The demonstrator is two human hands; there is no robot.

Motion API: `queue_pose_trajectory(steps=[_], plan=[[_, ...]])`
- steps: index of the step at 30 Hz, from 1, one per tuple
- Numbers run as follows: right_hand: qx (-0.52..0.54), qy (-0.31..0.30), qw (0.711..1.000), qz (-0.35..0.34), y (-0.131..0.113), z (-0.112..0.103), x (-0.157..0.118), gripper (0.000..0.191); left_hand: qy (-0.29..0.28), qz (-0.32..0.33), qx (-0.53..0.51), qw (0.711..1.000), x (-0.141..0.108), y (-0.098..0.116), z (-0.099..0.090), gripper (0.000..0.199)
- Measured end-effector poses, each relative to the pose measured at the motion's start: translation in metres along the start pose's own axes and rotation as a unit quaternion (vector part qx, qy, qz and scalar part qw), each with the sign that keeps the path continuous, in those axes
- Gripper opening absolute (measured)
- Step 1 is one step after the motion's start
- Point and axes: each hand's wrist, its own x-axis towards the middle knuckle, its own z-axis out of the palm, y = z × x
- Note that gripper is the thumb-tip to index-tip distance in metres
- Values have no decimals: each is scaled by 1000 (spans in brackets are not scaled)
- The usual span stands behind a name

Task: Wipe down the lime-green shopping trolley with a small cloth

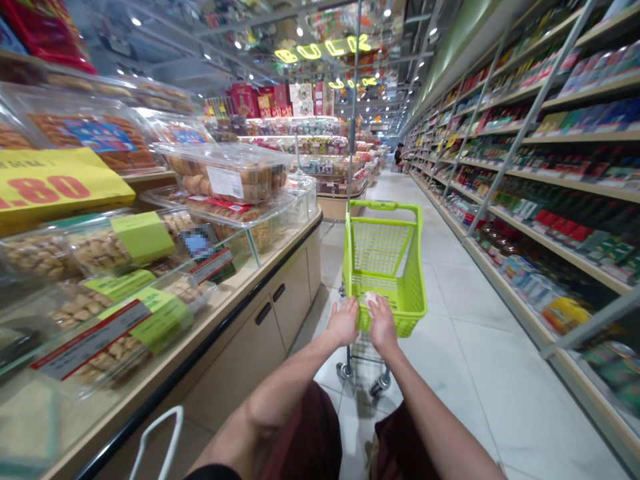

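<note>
Between stocked shelves (575,190) and a table (240,373) of packaged snacks (220,170), we face a lime-green cart (419,263) on the tiled floor (445,373), our right hand (383,325) pinching a small white item (370,297); whether our left hand (344,323) grasps the cart's near edge, we cannot tell.

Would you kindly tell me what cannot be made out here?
- Head view: the white item at the right hand, partly hidden by it and too small to identify.
- Head view: the price on the yellow sign, partly cut off by the left edge.
- Head view: wording on the red packs, blurred.
- Head view: what the distant person does, too small.
</note>
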Motion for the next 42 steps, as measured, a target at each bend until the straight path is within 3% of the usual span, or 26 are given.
queue_pose_trajectory(steps=[4, 7, 12, 14, 21, 25, 29, 31, 33, 39, 42], plan=[[-3, -50, 999, -14, -21, -2, -3, 38, 10, -31, 22, 999, 1, -3, -1, 73], [-38, -72, 997, -8, -5, -27, -3, 41, 5, -30, 36, 999, 2, -5, -1, 73], [-110, -50, 989, 83, 27, -63, 0, 45, 1, -20, 34, 999, 3, -1, 4, 74], [-100, -46, 991, 79, 22, -58, 0, 43, 1, -17, 21, 1000, 5, 2, 6, 73], [-4, -95, 995, 13, -32, -7, -5, 39, 52, -50, -18, 997, 4, 2, 3, 72], [-26, -89, 996, 10, -11, -23, -3, 41, 64, -61, -10, 996, 3, 1, 1, 74], [-95, -40, 991, 87, 31, -60, 1, 44, 58, -34, 1, 998, 6, 8, 8, 75], [-115, -33, 987, 107, 39, -70, 2, 44, 39, -10, 14, 999, 8, 14, 13, 72], [-112, -44, 988, 98, 33, -66, 0, 41, 26, 4, 29, 999, 9, 17, 17, 69], [-35, -72, 997, -2, -17, -26, -12, 45, 23, 14, 66, 997, 5, 13, 12, 68], [-48, -74, 996, -2, -11, -30, -12, 46, 18, 15, 77, 997, 3, 7, 7, 68]])
